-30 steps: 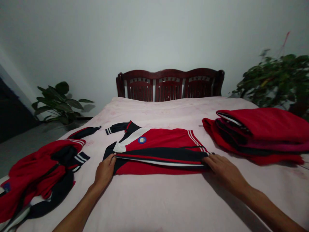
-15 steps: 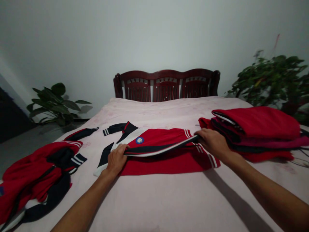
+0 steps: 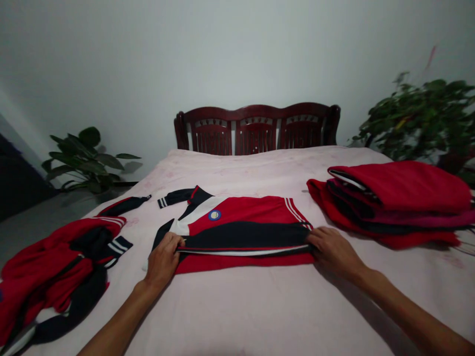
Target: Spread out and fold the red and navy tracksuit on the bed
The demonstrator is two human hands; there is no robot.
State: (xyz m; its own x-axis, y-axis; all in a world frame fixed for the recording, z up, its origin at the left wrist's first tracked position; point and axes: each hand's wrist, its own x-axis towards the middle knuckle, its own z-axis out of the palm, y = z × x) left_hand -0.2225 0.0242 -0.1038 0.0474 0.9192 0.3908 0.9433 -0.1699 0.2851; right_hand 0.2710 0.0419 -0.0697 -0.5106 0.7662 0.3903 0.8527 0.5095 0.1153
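The left hand [image 3: 162, 260] and right hand [image 3: 333, 251] pinch the folded navy edge of the red-and-navy track jacket [image 3: 241, 210], fingers together. The right hand has dropped from its raised position, laying the fold flat on the pink bedspread [image 3: 237, 311]. A crumpled red jacket [image 3: 48, 277] lies left; a folded red stack [image 3: 397, 198] lies right.

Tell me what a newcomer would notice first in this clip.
The red and navy track jacket spread mid-bed draws the eye, its edge folded over between the left hand and right hand. To its right sits a stack of folded red clothes; to its left lies a crumpled red jacket.
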